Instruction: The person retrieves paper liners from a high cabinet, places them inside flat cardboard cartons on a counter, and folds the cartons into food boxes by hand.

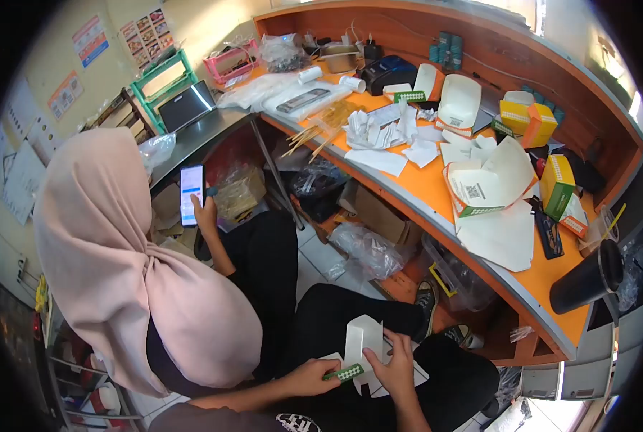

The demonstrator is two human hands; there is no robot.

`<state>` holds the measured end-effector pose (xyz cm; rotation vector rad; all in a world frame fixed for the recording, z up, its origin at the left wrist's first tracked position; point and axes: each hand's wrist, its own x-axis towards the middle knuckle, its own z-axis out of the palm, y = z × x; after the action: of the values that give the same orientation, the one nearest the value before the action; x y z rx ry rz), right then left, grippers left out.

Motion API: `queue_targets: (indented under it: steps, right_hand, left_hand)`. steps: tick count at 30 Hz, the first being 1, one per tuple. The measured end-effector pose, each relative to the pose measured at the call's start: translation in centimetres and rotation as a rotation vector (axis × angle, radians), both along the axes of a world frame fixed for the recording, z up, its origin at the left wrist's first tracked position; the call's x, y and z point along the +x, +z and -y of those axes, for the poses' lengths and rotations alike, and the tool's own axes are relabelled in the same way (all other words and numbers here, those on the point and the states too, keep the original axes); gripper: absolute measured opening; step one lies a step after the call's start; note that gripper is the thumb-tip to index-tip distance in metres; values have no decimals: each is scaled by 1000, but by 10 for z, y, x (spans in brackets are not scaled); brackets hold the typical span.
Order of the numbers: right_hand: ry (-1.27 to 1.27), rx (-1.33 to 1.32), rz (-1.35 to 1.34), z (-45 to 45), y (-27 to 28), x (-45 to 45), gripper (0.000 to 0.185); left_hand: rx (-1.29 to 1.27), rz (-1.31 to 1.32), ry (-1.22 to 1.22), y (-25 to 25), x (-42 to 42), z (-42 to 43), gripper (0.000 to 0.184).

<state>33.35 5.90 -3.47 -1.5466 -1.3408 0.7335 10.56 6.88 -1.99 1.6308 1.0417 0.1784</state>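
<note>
Low in the view, a partly folded paper food box point(363, 344), white inside with a green-and-white patterned flap, lies over my lap. My left hand point(313, 378) is closed on its green flap at the left side. On the other side, my right hand point(393, 366) grips a raised white panel between thumb and fingers. Some of the box's flaps spread out flat beneath my hands. My right fingertips are partly behind the panel.
A person in a pink headscarf point(112, 252) sits close on my left, holding a phone point(192, 194). The orange counter point(436, 216) bears folded boxes point(490, 180), crumpled papers point(390, 129), skewers point(307, 137) and a black tumbler point(587, 277). Plastic bags point(368, 248) lie underneath.
</note>
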Motion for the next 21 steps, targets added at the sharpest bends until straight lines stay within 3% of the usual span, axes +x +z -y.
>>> queue_targets:
  steps: [1, 3, 4, 7, 10, 13, 15, 16, 20, 21]
  right_hand:
    - [-41, 68, 158, 1, -4, -1, 18]
    - [68, -172, 59, 9, -22, 10, 20]
    - [66, -139, 52, 10, -25, 11, 17]
    - [110, -297, -170, 13, -22, 10, 17]
    - [183, -209, -381, 17, -21, -5, 16]
    - [190, -147, -411, 17, -13, -11, 19]
    - [163, -84, -395, 18, -23, -14, 21]
    - [173, -54, -297, 19, -23, -13, 22]
    - [250, -20, -17, 16, -7, -15, 25]
    - [275, -31, 26, 17, -6, -16, 27]
  left_hand:
    - [14, -21, -18, -2, 0, 1, 22]
    - [41, -66, -53, -4, 4, 0, 23]
    - [-119, -193, -140, 2, 7, -6, 26]
    - [279, -228, -39, 25, 23, -2, 36]
    - [709, -193, 34, 28, 37, 4, 50]
    - [535, -192, 97, 5, 34, 5, 45]
    - [265, 48, 206, -14, 30, 2, 37]
    - [126, 165, 255, -22, 28, 1, 32]
    - [-440, 178, 564, -33, 24, -7, 23]
    - [-480, 242, 563, -35, 23, -6, 24]
